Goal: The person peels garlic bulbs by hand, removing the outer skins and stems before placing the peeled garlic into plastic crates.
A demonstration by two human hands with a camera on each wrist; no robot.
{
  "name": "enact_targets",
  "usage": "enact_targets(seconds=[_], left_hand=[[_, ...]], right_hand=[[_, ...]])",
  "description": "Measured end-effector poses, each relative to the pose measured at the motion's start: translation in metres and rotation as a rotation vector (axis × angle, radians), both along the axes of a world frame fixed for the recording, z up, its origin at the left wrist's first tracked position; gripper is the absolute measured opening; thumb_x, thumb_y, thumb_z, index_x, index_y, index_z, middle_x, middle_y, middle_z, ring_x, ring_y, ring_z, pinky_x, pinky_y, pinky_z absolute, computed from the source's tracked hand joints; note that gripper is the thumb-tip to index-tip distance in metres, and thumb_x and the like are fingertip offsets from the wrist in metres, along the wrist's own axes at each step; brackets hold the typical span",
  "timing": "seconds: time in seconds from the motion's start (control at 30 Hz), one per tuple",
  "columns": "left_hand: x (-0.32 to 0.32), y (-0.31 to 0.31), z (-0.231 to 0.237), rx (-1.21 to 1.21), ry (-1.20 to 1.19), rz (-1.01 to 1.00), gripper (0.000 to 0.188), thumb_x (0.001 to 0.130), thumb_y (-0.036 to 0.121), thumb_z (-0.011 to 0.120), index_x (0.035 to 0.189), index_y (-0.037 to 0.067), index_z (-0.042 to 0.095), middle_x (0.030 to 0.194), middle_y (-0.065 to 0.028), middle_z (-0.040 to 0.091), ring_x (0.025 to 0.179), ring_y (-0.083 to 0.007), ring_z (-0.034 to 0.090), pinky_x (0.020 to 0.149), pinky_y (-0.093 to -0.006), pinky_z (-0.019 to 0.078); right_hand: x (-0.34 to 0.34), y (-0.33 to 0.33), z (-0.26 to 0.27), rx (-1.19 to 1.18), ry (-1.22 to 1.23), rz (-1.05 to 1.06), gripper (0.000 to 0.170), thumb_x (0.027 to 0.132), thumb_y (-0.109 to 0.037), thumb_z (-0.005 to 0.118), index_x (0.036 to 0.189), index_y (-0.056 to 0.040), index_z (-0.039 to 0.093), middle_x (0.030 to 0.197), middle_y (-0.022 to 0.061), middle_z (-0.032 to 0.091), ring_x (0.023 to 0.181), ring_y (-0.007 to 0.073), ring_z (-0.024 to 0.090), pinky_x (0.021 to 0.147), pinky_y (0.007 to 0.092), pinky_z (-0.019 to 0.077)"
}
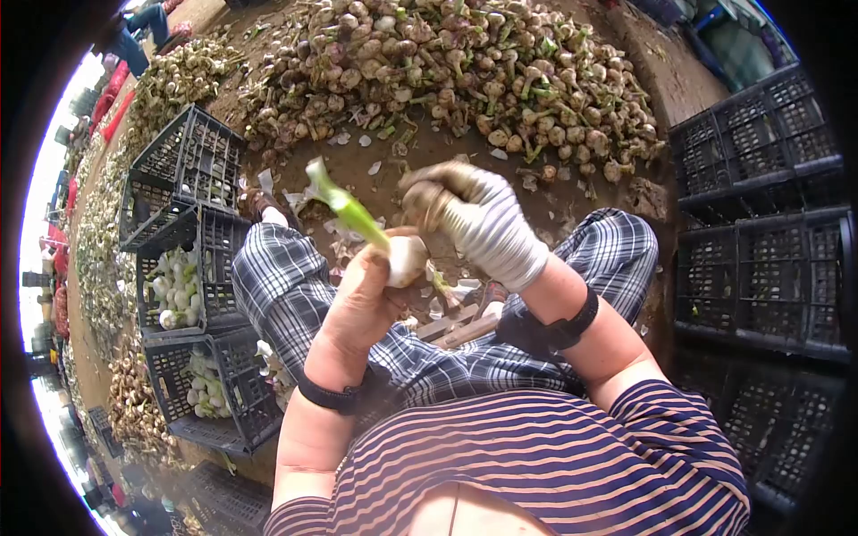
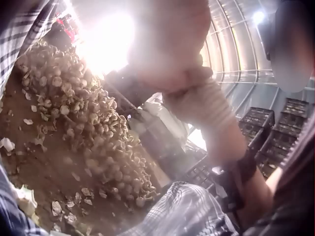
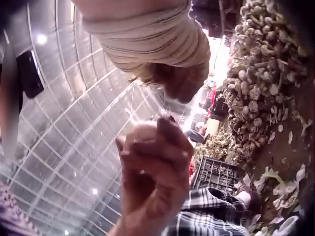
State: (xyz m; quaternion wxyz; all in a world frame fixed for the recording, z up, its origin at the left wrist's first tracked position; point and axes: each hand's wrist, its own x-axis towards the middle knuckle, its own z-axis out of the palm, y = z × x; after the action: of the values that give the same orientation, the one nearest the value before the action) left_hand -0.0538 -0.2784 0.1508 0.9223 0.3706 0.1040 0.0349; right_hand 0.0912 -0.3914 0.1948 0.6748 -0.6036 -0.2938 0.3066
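In the head view my bare left hand (image 1: 359, 299) grips a white garlic bulb (image 1: 408, 260), its thick green stem (image 1: 350, 213) pointing up and away to the left. My right hand (image 1: 478, 213) wears a pale striped glove with dirty fingertips. Its fingers are curled just beside the bulb, and nothing shows between them. From the right wrist, the gloved hand (image 3: 157, 46) appears above the left hand (image 3: 157, 174), whose fingers wrap the bulb (image 3: 141, 132). Thin strands of skin stick up from the bulb there. Glare blurs both hands in the left wrist view.
A large heap of unpeeled garlic (image 1: 429, 71) lies ahead on the ground. Black crates stand at the left, one with cleaned bulbs (image 1: 179, 288) inside. More black crates (image 1: 760, 277) are at the right. Peel scraps (image 1: 375, 167) litter the floor before my knees.
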Motion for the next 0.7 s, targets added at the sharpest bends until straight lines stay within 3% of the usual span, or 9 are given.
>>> enact_targets(seconds=[0.07, 0.17, 0.2, 0.23, 0.3, 0.4, 0.57, 0.67, 0.7], left_hand=[[0.001, -0.001, 0.009, -0.032, -0.05, 0.104, 0.062, 0.077, 0.043, 0.069, 0.12, 0.004, 0.045, 0.104, -0.0076, 0.058, 0.092, -0.0144, 0.059, 0.076, -0.0268, 0.0517], [0.007, -0.003, 0.009, 0.093, -0.092, 0.214, 0.061, 0.076, 0.035, 0.073, 0.121, 0.004, 0.044, 0.104, -0.0074, 0.059, 0.093, -0.0136, 0.059, 0.078, -0.0262, 0.0507], [0.007, -0.006, 0.006, 0.205, -0.096, 0.285, 0.06, 0.076, 0.031, 0.074, 0.121, 0.004, 0.044, 0.104, -0.007, 0.059, 0.093, -0.0132, 0.059, 0.08, -0.0262, 0.0502], [0.003, -0.005, 0.004, 0.193, -0.079, 0.265, 0.056, 0.075, 0.026, 0.075, 0.119, 0.004, 0.047, 0.103, -0.0054, 0.059, 0.094, -0.0125, 0.058, 0.081, -0.0247, 0.0483], [0.001, -0.001, -0.002, 0.295, -0.11, 0.279, 0.057, 0.075, 0.026, 0.076, 0.119, 0.003, 0.048, 0.101, -0.0051, 0.059, 0.094, -0.0127, 0.058, 0.082, -0.0248, 0.0477], [-0.005, 0.004, 0.003, 0.195, -0.178, 0.159, 0.054, 0.079, 0.026, 0.071, 0.123, 0.004, 0.047, 0.11, -0.0086, 0.057, 0.1, -0.0168, 0.057, 0.085, -0.0295, 0.0481], [0.0, 0.002, 0.009, 0.008, -0.102, 0.284, 0.033, 0.092, 0.017, 0.051, 0.123, 0.005, 0.046, 0.123, -0.0144, 0.051, 0.109, -0.0228, 0.054, 0.091, -0.0385, 0.0483], [0.001, 0.002, 0.01, -0.172, -0.174, 0.381, 0.033, 0.096, 0.028, 0.042, 0.123, 0.009, 0.044, 0.13, -0.0168, 0.044, 0.112, -0.0258, 0.052, 0.091, -0.0397, 0.0491], [0.001, 0.003, 0.009, -0.169, -0.178, 0.384, 0.033, 0.096, 0.028, 0.042, 0.123, 0.009, 0.044, 0.13, -0.0168, 0.044, 0.112, -0.0258, 0.052, 0.091, -0.0397, 0.0491]], right_hand=[[0.01, 0.002, -0.014, 0.089, 0.011, -0.247, 0.034, 0.084, -0.005, 0.06, 0.117, 0.0026, 0.054, 0.086, 0.0023, 0.064, 0.077, 0.0079, 0.055, 0.065, 0.0229, 0.0478], [-0.01, -0.017, -0.006, -0.024, -0.165, 0.028, 0.032, 0.08, -0.013, 0.067, 0.109, 0.0006, 0.061, 0.08, 0.0073, 0.065, 0.068, 0.0117, 0.059, 0.061, 0.0256, 0.0489], [-0.017, -0.019, 0.005, -0.043, -0.563, 0.014, 0.032, 0.076, -0.02, 0.071, 0.1, -0.0001, 0.064, 0.075, 0.0129, 0.064, 0.063, 0.0187, 0.062, 0.058, 0.0292, 0.0494], [-0.02, -0.018, 0.021, -0.243, -0.584, 0.166, 0.03, 0.076, -0.023, 0.07, 0.093, 0.0004, 0.063, 0.072, 0.0161, 0.063, 0.063, 0.0252, 0.063, 0.058, 0.0318, 0.0496], [-0.021, -0.013, 0.002, -0.149, -0.623, 0.027, 0.021, 0.08, -0.019, 0.066, 0.087, 0.0005, 0.063, 0.069, 0.0113, 0.063, 0.062, 0.0188, 0.063, 0.057, 0.0286, 0.049], [-0.01, -0.009, -0.003, -0.073, 0.257, 0.126, 0.013, 0.086, -0.012, 0.06, 0.089, 0.0003, 0.061, 0.07, 0.0021, 0.062, 0.062, 0.0071, 0.055, 0.056, 0.0228, 0.0459], [-0.022, -0.01, -0.006, -0.091, -0.224, 0.159, 0.013, 0.088, -0.012, 0.057, 0.089, 0.0007, 0.059, 0.074, 0.0048, 0.062, 0.065, 0.0096, 0.057, 0.058, 0.0241, 0.048], [0.002, -0.001, -0.023, -0.061, 0.481, -0.12, 0.015, 0.092, -0.014, 0.052, 0.098, -0.0007, 0.053, 0.083, 0.0076, 0.061, 0.07, 0.0143, 0.06, 0.059, 0.029, 0.0553], [0.01, -0.001, -0.037, -0.019, 0.505, -0.183, 0.02, 0.093, -0.016, 0.05, 0.106, -0.0014, 0.051, 0.088, 0.0084, 0.06, 0.073, 0.0165, 0.061, 0.059, 0.0322, 0.0579]])
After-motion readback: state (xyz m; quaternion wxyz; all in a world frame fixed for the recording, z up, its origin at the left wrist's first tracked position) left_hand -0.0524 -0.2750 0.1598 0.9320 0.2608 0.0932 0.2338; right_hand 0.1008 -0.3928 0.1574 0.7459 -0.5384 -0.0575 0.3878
